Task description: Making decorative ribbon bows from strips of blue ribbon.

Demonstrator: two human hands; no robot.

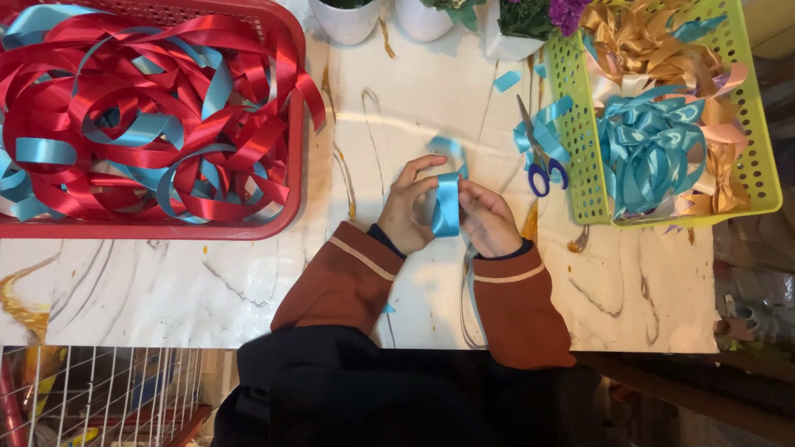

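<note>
Red basket (294, 165): far left on the table (166, 281), heaped with loose red and light blue ribbon lengths; some loops overhang the right rim and could be dragged out by a passing sleeve.

Left hand (406, 211): fingers curled, pinching the left side of the blue ribbon loop (445, 205).

Blue ribbon loop: upright between both hands, above the table's middle. Satin looks slick; a loosened pinch would likely let the fold spring open.

Right hand (489, 219): closed on the loop's right side; fingertips hidden behind the ribbon.

Scissors (540, 161): blue-handled, just right of the hands, tangled under a ribbon scrap; a blind reach risks a snag or nick.

Green basket (758, 149): far right, holding blue, gold and pink bows, its corner near the table's edge.
</note>
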